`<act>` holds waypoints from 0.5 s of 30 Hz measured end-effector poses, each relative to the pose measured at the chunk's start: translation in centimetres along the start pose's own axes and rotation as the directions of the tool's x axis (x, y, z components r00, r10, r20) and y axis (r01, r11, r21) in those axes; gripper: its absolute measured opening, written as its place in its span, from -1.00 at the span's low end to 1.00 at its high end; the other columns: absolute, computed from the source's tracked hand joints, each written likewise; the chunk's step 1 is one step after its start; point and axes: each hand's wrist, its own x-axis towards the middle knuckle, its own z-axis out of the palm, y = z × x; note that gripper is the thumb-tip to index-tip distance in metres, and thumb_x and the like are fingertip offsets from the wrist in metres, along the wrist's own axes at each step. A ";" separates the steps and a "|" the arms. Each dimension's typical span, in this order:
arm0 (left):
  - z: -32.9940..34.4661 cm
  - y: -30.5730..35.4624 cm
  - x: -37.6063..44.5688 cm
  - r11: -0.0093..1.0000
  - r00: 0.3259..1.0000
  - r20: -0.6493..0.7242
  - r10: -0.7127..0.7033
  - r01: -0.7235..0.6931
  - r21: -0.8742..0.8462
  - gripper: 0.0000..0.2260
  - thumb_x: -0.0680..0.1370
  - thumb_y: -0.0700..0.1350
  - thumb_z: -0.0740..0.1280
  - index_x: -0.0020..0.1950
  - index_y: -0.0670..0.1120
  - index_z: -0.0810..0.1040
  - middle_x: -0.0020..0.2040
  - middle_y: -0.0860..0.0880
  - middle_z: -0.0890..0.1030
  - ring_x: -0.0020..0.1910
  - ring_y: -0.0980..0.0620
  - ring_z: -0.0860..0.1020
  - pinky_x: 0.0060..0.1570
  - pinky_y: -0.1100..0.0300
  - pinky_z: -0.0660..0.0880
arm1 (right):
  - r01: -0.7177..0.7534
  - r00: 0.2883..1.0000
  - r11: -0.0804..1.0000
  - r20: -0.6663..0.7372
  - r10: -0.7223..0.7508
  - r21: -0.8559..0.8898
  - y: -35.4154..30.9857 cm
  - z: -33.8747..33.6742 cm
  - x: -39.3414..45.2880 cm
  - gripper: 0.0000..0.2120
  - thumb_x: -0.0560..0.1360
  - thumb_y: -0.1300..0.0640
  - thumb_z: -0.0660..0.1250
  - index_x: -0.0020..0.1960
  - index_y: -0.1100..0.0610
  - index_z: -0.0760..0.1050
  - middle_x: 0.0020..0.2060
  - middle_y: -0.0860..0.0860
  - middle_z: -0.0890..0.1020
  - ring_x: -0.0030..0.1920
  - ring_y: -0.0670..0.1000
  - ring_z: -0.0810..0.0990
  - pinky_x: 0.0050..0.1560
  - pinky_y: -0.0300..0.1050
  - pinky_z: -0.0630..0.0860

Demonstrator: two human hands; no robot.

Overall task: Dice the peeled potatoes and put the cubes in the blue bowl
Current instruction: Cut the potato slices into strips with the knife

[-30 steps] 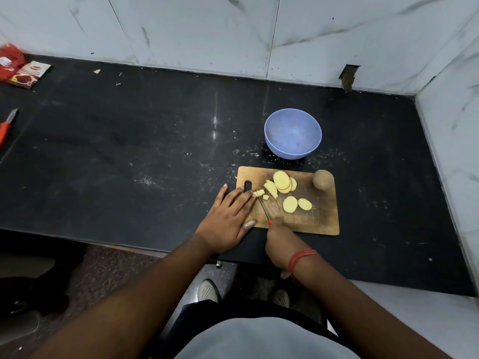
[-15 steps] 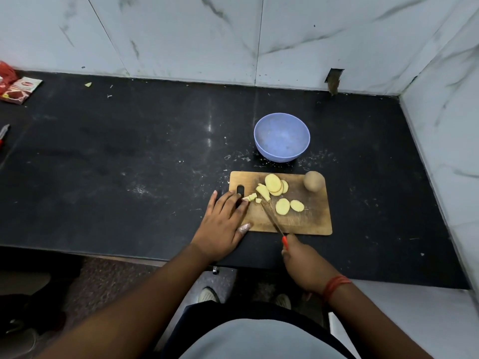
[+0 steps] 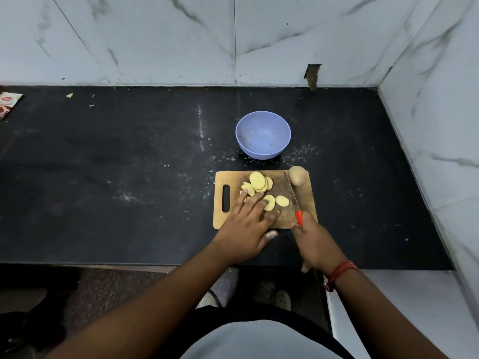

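A wooden cutting board (image 3: 305, 203) lies on the black counter, with the empty blue bowl (image 3: 263, 134) just behind it. Several yellow potato slices (image 3: 258, 182) and a few small cut pieces sit on the board. A whole potato (image 3: 297, 175) rests at its far right corner. My left hand (image 3: 246, 224) lies flat on the board, fingers spread, fingertips touching a slice (image 3: 269, 202). My right hand (image 3: 315, 243) grips a knife (image 3: 292, 194) by its orange handle, blade pointing away toward the whole potato.
The black counter (image 3: 129, 177) ends at a marble wall behind and another on the right. A red and white packet (image 3: 7, 103) lies at the far left edge. Small scraps dot the counter. My feet show below the counter's front edge.
My left hand has slid right from the board's handle slot onto the slices. The knife has swung right, away from the cut pieces, and now points at the whole potato.
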 end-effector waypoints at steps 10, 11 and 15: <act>0.1 0.4 0.7 0.990 0.989 0.082 -0.120 0.113 0.081 -0.49 0.68 0.18 0.06 0.47 -0.11 0.45 0.41 -0.22 0.45 0.52 -0.23 0.26 0.54 -0.28 -0.03 | 0.034 0.999 0.999 -0.013 -0.034 0.024 1.1 0.1 -0.2 -0.87 0.65 0.03 0.05 0.10 0.07 0.28 -0.25 0.14 0.50 -0.56 0.16 0.58 -0.51 -0.07 0.54; 0.0 0.5 0.7 0.990 0.989 0.076 -0.126 0.120 0.076 -0.47 0.68 0.18 0.06 0.49 -0.13 0.42 0.41 -0.22 0.46 0.52 -0.22 0.26 0.54 -0.27 -0.02 | 0.036 0.999 0.999 -0.013 -0.036 0.029 1.1 0.1 -0.2 -0.87 0.65 0.03 0.05 0.10 0.07 0.28 -0.26 0.13 0.49 -0.57 0.16 0.57 -0.52 -0.09 0.53; -0.2 0.7 0.3 0.993 0.993 0.016 -0.113 0.112 0.048 -0.45 0.68 0.16 0.08 0.47 -0.21 0.44 0.35 -0.20 0.53 0.47 -0.18 0.35 0.55 -0.24 0.03 | 0.045 0.999 0.998 -0.006 -0.045 0.036 0.9 0.2 -0.3 -0.85 0.65 0.03 0.05 0.17 0.04 0.28 -0.27 0.09 0.48 -0.57 0.13 0.57 -0.54 -0.17 0.48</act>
